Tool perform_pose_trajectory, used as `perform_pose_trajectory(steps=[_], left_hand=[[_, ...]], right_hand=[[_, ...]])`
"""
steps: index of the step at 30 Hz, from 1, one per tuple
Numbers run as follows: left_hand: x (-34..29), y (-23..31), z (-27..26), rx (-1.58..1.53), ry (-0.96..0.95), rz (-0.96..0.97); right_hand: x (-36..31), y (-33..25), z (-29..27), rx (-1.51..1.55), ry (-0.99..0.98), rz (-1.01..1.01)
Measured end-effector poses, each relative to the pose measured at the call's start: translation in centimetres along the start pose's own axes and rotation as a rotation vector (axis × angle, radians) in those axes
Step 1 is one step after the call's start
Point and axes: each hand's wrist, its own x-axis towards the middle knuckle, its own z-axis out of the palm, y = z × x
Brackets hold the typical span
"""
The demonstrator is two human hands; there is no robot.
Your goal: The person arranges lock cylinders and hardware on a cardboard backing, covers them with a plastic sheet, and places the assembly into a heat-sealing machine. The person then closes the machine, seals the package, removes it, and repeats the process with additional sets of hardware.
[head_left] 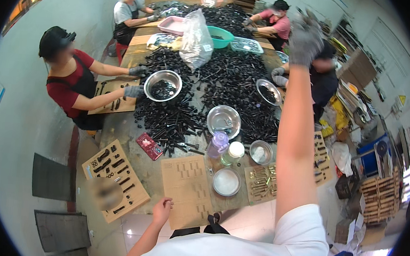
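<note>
My left hand (pixel 162 211), bare, is at the left edge of a brown cardboard sheet (pixel 186 184) on the near side of the table. Its fingers are curled, and what they hold, if anything, is hidden. Faint printed outlines show on the sheet. My right arm reaches up and far forward. At its end, my right hand (pixel 306 42) wears a grey glove and is raised high, smeared by motion, so its fingers cannot be made out. Near the sheet are a tub of white material (pixel 226 182) and a board of brass-coloured bolts (pixel 260 184).
Black bolts (pixel 232 82) heap over the table, with steel bowls (pixel 224 122) among them. A purple bottle (pixel 218 143), a white-capped jar (pixel 234 152) and a red phone-like object (pixel 149 146) stand nearer. A board of black fasteners (pixel 115 181) lies left. Several co-workers sit around.
</note>
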Motion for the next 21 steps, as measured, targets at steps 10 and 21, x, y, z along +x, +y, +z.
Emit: perform_pose_trajectory(steps=[10,21], left_hand=[[2.0,-0.9,0.6,-0.071,0.100,-0.065],[31.0,20.4,-4.9,0.206,0.372,0.629]], right_hand=[[-17.8,4.1,-0.9,0.151,-0.543,0.183],[-34.6,14.5,-35.6,-0.282,-0.735,0.953]])
